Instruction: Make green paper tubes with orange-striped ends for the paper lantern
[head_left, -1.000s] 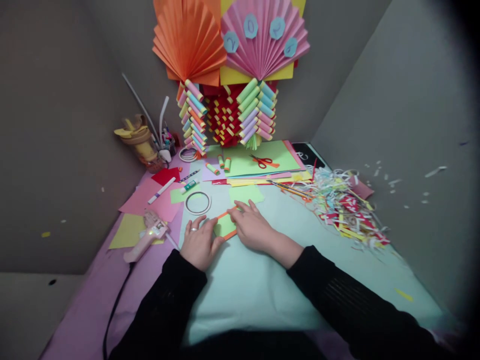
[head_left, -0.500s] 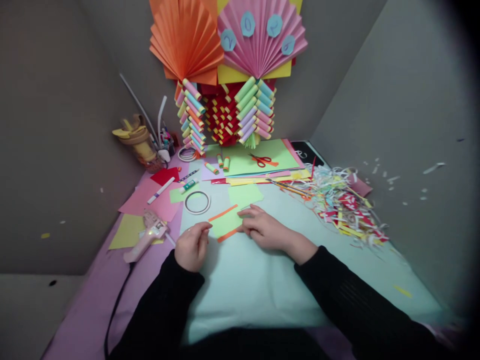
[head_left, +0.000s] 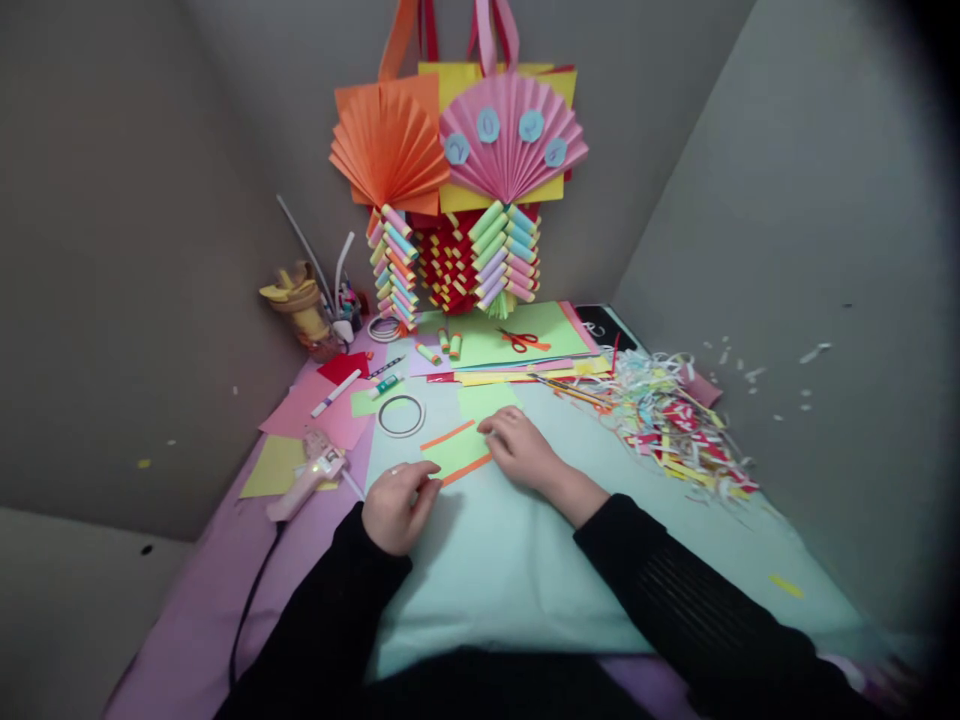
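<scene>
A small light green paper piece with orange strips along its upper and lower long edges lies in front of me on the pale teal table covering. At its lower left corner, my left hand is closed, thumb and forefinger pinching the paper's edge. Over the right end is my right hand, its fingers bent and closed on that edge, hiding part of it. Just beyond the paper lie a roll of double-sided tape and a plain green sheet.
On the left are a hot glue gun with its cord, a glue stick and a marker. Red scissors rest on stacked paper. Paper scraps pile up at right. Paper fans hang at the back.
My view has tilted up, showing more of the hanging fans. My right hand's fingers have curled in at the paper's right end; my left hand has shifted to its lower left corner.
</scene>
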